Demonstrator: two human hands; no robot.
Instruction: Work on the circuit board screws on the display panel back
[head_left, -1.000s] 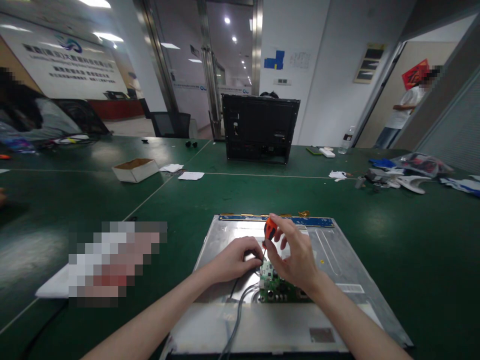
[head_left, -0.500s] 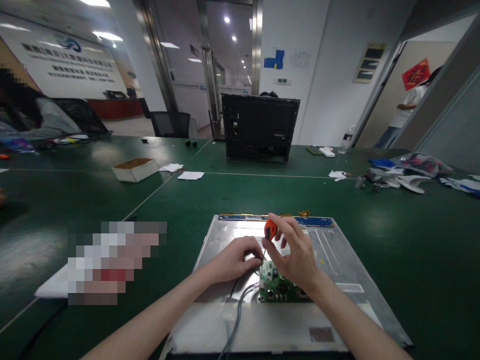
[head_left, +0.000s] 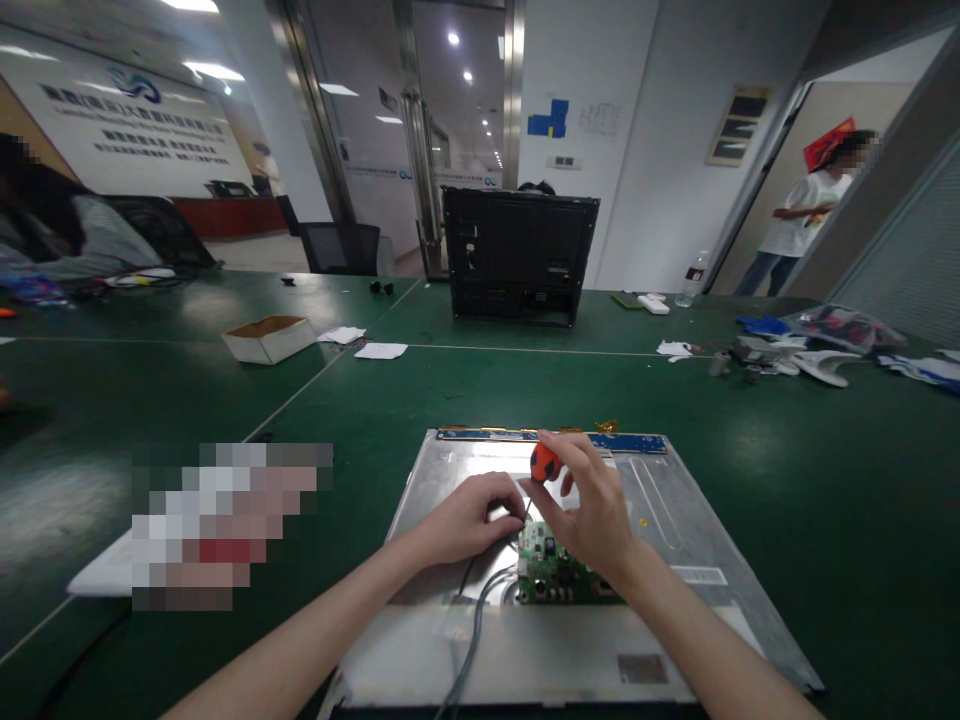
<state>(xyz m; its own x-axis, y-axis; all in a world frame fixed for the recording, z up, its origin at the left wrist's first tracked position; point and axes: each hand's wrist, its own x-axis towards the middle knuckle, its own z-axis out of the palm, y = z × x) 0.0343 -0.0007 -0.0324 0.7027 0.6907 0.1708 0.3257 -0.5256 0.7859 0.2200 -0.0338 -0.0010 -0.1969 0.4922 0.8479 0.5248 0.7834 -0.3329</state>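
My right hand [head_left: 596, 515] is closed around the orange-and-black handle of a small screwdriver [head_left: 544, 463]. Its thin shaft points down at the upper left corner of a green circuit board [head_left: 551, 575]. Close to that tip, my left hand [head_left: 476, 515] has thumb and fingers pinched together; whatever is between them is too small to make out. The board lies on the metal back of a display panel [head_left: 675, 630], and grey cables [head_left: 478, 640] run from its left side toward me. Along the panel's far edge is a blue strip board [head_left: 637, 443]. My right hand hides part of the green board.
A black monitor casing [head_left: 521, 255] stands upright across the green table. To the left are an open cardboard box [head_left: 271, 340], papers [head_left: 381, 351] and a blurred-out white item [head_left: 101, 565]. Bags and scraps [head_left: 825, 350] lie at right. A person [head_left: 802, 215] stands in the doorway.
The screwdriver handle has turned a little in my right fingers, its black marks now lying differently. My left hand keeps its place. The person in the doorway has come further into view.
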